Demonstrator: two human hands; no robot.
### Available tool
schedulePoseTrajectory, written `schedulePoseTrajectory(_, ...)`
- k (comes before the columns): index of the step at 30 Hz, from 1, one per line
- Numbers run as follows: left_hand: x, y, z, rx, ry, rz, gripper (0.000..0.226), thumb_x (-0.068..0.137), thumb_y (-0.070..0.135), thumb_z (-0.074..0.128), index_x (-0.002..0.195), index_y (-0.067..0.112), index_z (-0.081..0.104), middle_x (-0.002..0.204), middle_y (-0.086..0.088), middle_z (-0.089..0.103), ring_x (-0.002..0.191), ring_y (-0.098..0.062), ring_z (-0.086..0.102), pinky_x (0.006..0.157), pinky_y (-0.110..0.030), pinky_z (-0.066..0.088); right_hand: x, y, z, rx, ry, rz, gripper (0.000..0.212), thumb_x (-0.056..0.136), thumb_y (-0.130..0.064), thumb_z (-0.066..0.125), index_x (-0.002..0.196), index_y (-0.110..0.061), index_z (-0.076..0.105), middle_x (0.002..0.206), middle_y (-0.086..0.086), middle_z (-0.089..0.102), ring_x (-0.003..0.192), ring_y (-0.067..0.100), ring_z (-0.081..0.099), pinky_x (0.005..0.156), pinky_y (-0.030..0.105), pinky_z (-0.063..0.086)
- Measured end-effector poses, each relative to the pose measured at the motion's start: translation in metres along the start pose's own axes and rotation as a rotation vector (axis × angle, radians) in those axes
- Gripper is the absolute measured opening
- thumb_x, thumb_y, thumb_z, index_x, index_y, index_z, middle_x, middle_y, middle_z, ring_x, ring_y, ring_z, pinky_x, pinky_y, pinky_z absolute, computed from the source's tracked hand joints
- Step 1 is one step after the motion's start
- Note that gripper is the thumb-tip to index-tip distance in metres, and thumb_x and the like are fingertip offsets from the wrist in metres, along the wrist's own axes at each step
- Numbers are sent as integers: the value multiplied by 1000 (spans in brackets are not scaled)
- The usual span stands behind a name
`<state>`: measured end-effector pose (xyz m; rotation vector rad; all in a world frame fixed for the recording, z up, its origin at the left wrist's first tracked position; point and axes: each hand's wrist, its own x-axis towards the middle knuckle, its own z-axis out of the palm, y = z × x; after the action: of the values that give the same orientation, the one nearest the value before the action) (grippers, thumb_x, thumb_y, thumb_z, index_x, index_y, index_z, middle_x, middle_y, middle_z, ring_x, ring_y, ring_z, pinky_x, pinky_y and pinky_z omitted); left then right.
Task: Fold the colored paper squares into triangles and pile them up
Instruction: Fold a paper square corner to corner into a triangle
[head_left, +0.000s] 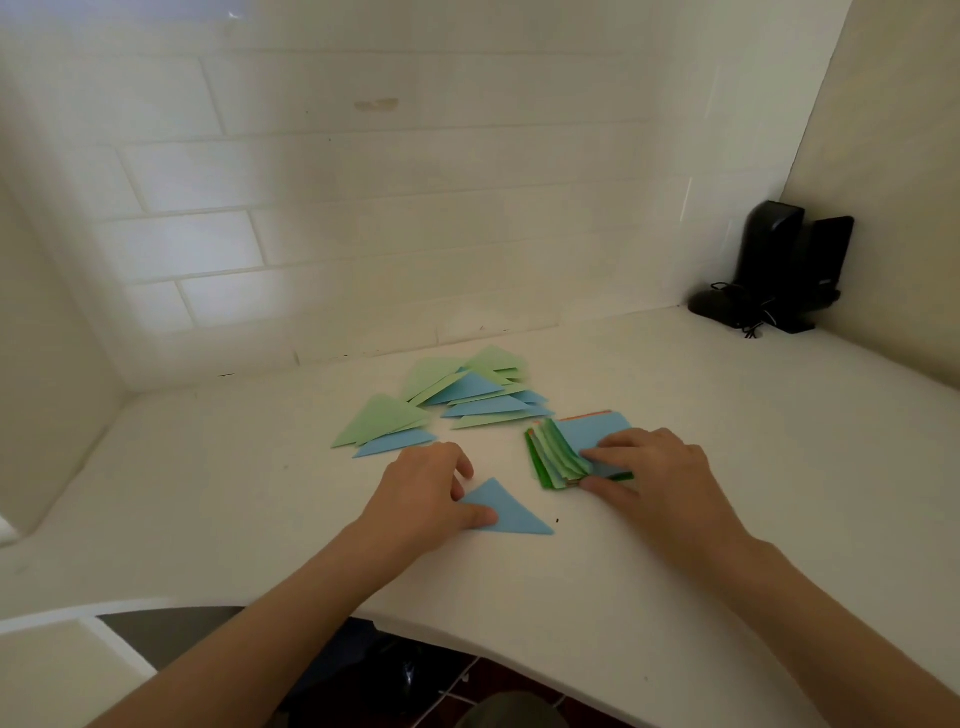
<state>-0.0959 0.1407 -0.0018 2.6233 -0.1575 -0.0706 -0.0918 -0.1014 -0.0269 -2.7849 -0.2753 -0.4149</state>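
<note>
A folded blue paper triangle (506, 512) lies flat on the white desk (675, 545) in front of me. My left hand (428, 493) pinches its left corner between thumb and fingers. To the right sits a stack of unfolded paper squares (563, 457), blue on top with green edges fanned up at its left side. My right hand (652, 475) grips that stack, thumb under the near edge and fingers on top. Behind, a loose pile of green and blue folded triangles (478, 397) spreads out, with a smaller group of triangles (387, 426) to its left.
Tiled walls close in the desk at the back and left. A black speaker with tangled cable (779, 270) stands in the far right corner. The desk's curved front edge runs below my forearms, with dark floor beneath.
</note>
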Motion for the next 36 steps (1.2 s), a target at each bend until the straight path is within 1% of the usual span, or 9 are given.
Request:
schedulePoseTrajectory(6, 1, 0, 1, 9, -61, 15, 30, 76, 41, 74, 97, 25, 59, 85, 12, 50, 76, -3, 47, 57, -17, 32, 3, -18, 12, 22, 57, -7, 27, 85, -50, 59, 107, -38, 69, 105, -11, 60, 97, 15, 50, 77, 32, 32)
schedulePoseTrajectory(9, 0, -4, 2, -15, -52, 45, 24, 80, 40, 69, 92, 23, 59, 93, 6, 55, 82, -9, 51, 61, -18, 36, 4, -23, 15, 25, 163, -66, 5, 84, -30, 67, 84, -29, 72, 94, -8, 62, 86, 19, 57, 70, 33, 33)
schedulePoseTrajectory(12, 0, -8, -2, -74, -35, 59, 18, 85, 37, 65, 89, 20, 59, 92, 6, 58, 80, -9, 53, 61, -18, 37, 5, -29, 20, 2, 239, -58, 11, 77, -12, 68, 68, -19, 68, 79, -6, 65, 70, 19, 59, 63, 31, 36)
schedulePoseTrajectory(17, 4, -13, -11, -151, -68, 38, 17, 83, 33, 68, 77, 27, 55, 69, 13, 52, 59, -1, 46, 53, -15, 31, 8, -39, 24, -80, 283, -18, 23, 69, -17, 75, 52, -22, 60, 56, -8, 59, 57, 19, 51, 61, 28, 30)
schedulePoseTrajectory(22, 7, -18, -12, -205, -72, 25, 15, 80, 33, 72, 85, 25, 61, 82, 6, 68, 65, -5, 57, 56, -17, 39, 6, -42, 13, 35, 283, -3, 20, 74, -36, 76, 60, -24, 67, 64, -9, 64, 66, 18, 54, 65, 31, 36)
schedulePoseTrajectory(28, 14, -25, -17, -233, -93, 18, 14, 81, 28, 72, 91, 22, 65, 75, 6, 68, 60, -4, 55, 55, -17, 39, -3, -62, -4, -9, 472, -216, 12, 80, -24, 69, 71, -20, 63, 77, -6, 64, 71, 20, 55, 66, 35, 36)
schedulePoseTrajectory(30, 21, -35, -29, -211, -27, 7, 8, 84, 25, 69, 90, 23, 64, 69, 7, 62, 58, -5, 51, 53, -16, 36, -13, -75, 6, -64, 422, -286, 7, 75, -20, 63, 68, -19, 60, 73, -4, 62, 71, 23, 55, 65, 37, 37)
schedulePoseTrajectory(34, 44, -61, -54, -196, 184, -77, 13, 88, 26, 63, 101, 22, 64, 87, -2, 64, 75, -15, 55, 58, -22, 37, -29, -83, 29, -32, 286, -329, 7, 74, -23, 53, 68, -22, 57, 68, -7, 58, 67, 19, 53, 66, 33, 35)
schedulePoseTrajectory(36, 59, -71, -60, -250, 264, -121, 17, 87, 26, 63, 103, 20, 64, 91, -4, 65, 80, -18, 56, 63, -26, 39, -32, -82, 34, 39, 251, -312, 9, 78, -27, 50, 72, -24, 56, 69, -10, 58, 66, 16, 53, 64, 32, 42)
